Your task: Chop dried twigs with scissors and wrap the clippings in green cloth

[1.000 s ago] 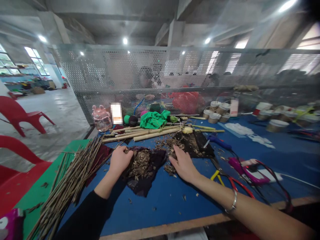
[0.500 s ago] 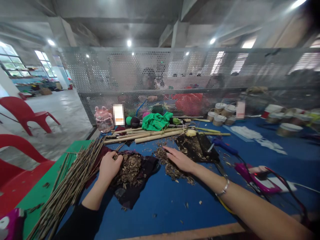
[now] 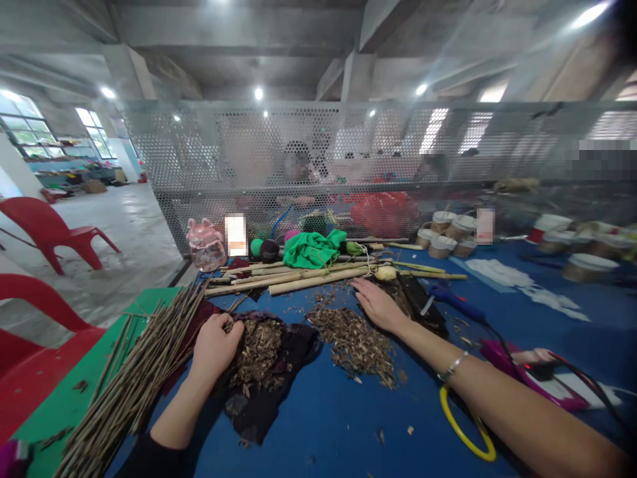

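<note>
My left hand [image 3: 215, 345] is curled closed on the edge of a dark cloth [image 3: 279, 372] that carries a heap of wood shavings [image 3: 259, 355]. My right hand [image 3: 378, 305] lies flat and open on the blue table [image 3: 338, 431], fingers stretched toward a second dark cloth [image 3: 418, 302] with chips on it. A loose pile of shavings [image 3: 355, 342] lies between my hands. Left of my left hand is a bundle of thin sticks [image 3: 144, 365].
Thick bamboo poles [image 3: 308, 275], a green cloth [image 3: 311, 249] and a pink bottle [image 3: 205, 244] line the far side. Scissors with a yellow handle [image 3: 465, 431], a pink tool [image 3: 527, 368] and cables lie right. Small tubs [image 3: 440, 239] stand by the perforated screen [image 3: 323, 153]; people sit behind it. Red chairs [image 3: 40, 232] at left.
My right hand slid forward and right across the table, leaving a spread pile of shavings behind it. My left hand stayed on the dark cloth. The view shifted a little.
</note>
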The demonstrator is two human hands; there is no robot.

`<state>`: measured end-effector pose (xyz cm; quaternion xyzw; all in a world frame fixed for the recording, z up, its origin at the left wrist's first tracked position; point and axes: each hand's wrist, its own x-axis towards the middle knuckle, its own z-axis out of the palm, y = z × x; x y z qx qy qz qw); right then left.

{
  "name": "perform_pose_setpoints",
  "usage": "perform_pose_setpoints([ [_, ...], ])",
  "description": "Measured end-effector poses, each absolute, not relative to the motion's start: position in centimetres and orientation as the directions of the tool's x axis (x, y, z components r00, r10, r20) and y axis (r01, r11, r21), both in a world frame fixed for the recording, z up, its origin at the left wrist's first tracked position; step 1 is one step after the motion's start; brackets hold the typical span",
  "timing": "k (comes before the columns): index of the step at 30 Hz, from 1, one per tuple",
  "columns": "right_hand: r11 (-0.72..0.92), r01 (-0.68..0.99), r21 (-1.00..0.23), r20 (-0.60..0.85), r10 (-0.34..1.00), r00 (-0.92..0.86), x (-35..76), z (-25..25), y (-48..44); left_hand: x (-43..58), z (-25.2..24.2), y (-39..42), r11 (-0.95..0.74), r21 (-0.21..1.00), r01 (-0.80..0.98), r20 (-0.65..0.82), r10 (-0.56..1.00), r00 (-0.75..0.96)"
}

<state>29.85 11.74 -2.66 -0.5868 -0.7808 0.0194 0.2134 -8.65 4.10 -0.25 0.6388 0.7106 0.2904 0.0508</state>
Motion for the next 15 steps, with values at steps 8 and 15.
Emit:
perform_pose_setpoints([
  [8, 0.476, 0.781, -0.404, 0.213, 0.880, -0.426, 24.2, -2.8, 14.1, -8.7, -0.2, 4.0, 0.006, 0.494, 0.869, 0.304, 0.936, -0.180],
  [15, 0.470, 0.610, -0.637, 0.066, 0.822, -0.565, 25.2, -0.2, 7.4, -8.8, -0.2, 4.1, 0.021, 0.506, 0.862, 0.283, 0.940, -0.190],
])
